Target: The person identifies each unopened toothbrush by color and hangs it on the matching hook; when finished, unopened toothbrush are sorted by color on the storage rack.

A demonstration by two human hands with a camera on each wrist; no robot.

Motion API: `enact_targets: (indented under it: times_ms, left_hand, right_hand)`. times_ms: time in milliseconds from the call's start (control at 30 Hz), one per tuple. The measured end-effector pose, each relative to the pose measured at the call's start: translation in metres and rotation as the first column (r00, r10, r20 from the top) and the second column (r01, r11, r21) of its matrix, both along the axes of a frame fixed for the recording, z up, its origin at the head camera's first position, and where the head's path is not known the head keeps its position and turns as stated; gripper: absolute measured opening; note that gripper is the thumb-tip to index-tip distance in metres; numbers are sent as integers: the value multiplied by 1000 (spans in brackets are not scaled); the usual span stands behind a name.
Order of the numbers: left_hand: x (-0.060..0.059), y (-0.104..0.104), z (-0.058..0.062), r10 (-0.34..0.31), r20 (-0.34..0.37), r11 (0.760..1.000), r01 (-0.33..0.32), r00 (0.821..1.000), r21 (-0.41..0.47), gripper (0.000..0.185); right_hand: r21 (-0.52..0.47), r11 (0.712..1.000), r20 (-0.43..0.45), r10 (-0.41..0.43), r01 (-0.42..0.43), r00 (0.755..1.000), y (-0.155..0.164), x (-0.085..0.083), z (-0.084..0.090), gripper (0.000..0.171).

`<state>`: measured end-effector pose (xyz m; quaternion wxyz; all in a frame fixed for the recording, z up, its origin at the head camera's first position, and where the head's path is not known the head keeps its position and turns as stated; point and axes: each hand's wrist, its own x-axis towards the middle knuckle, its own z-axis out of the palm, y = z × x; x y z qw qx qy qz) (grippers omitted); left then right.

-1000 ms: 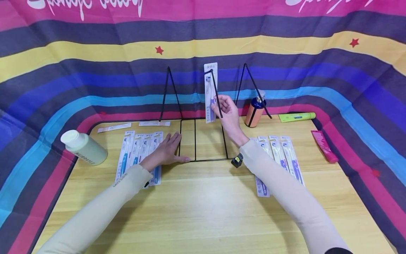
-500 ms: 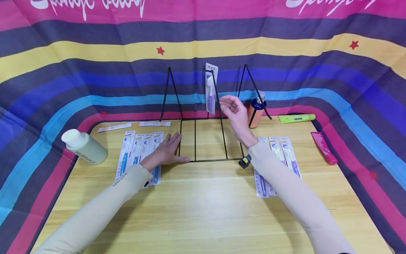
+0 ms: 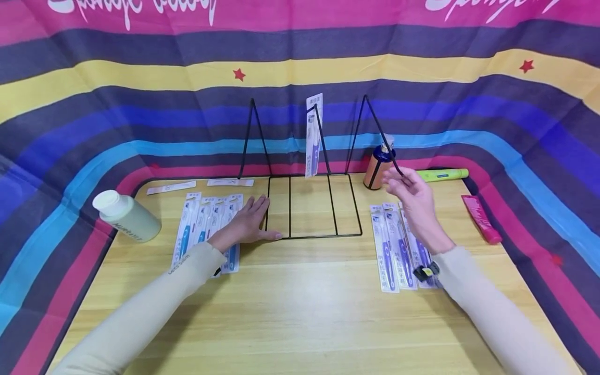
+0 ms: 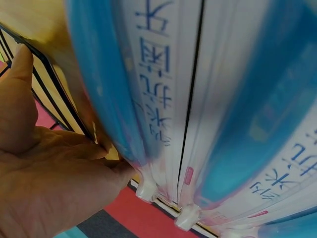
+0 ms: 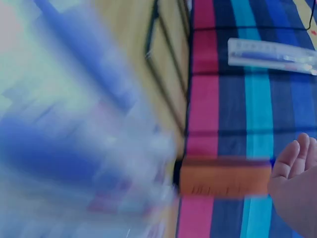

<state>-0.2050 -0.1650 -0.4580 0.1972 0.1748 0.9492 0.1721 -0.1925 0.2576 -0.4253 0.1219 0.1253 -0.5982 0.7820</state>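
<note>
A black wire display rack (image 3: 289, 208) stands at the back middle of the table, with tall prongs. From its middle prong hangs a packaged toothbrush (image 3: 313, 151) with a purple handle. My left hand (image 3: 248, 224) rests with spread fingers on the rack's left base wire. Beside it, packaged toothbrushes with blue handles (image 3: 187, 224) lie in a row, large in the left wrist view. My right hand (image 3: 412, 208) holds nothing, its fingers loosely bent, over several packaged toothbrushes with purple handles (image 3: 389, 255). The right wrist view shows these blurred, with the hand (image 5: 297, 183) at the edge.
A pale green bottle (image 3: 128, 216) leans at the left. Behind the right hand stand an orange pump bottle (image 3: 378, 169) and a lime tube (image 3: 442, 175); a pink tube (image 3: 480, 219) lies farther right. Two thin white packs (image 3: 171, 187) lie along the back left.
My right hand has let go of the hanging toothbrush pack and moved right and down, over the purple toothbrush packs. The hanging pack has swung slightly. My left hand has stayed put.
</note>
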Motion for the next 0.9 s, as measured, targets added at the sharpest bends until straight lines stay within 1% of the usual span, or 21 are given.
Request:
enact_targets:
  times_ms: [133,267,367,400,500,533,567,600,633,667,733,767,867,900]
  left_hand:
    - [1,0,-2,-5,0,1000,5,1000,2,120]
    - [1,-1,-3,-14,-4,1000,14,1000,8,120]
    - [1,-1,-3,-14,-5,1000,14,1000,11,119]
    - [1,-1,-3,-14,-6,1000,14,1000,11,119]
    - [0,0,-3,-12,-8,1000,12,1000,15,119]
    - [0,1,-3,-11,-7,1000,12,1000,17,119]
    - [0,1,-3,-11,-8,1000,11,1000,18,119]
    - [0,2,-3,-10,-7,1000,10,1000,18,119]
    - [1,3,-3,-10,-5,1000,10,1000,18,120]
    - [1,3,-3,-10,-4,1000,10,1000,20,120]
    - [1,3,-3,-7,-3,1000,7,1000,20,120]
    - [1,2,-2,-5,-4,1000,5,1000,19,120]
    - [1,0,-2,-7,-6,1000,7,1000,17,120]
    - [1,0,-2,-8,-7,1000,8,1000,18,120]
  right_hand:
    - [107,994,71,-45,37,996,41,28,-8,36]
    - [162,983,159,-109,83,981,75,53,-20,41]
    - [223,968,249,-171,116,953,95,69,-30,40]
    - [252,961,283,-183,111,942,102,73,-33,40]
    - [288,956,378,-174,63,909,121,83,-38,37]
    - [316,948,403,-167,34,900,126,85,-40,42]
    - [357,934,426,-166,3,889,131,87,-41,46]
    - [400,916,447,-167,-29,879,135,89,-43,51]
    - [453,890,460,-178,-57,870,139,90,-45,56]
    - [520,851,463,-205,-77,862,141,92,-46,62]
    - [656,745,454,-259,-123,853,144,95,-48,69]
    - [705,695,449,-284,-141,847,144,96,-48,68]
    - [807,565,421,-347,-172,838,143,99,-46,65]
    - [830,528,410,-363,-178,836,143,99,-45,64]
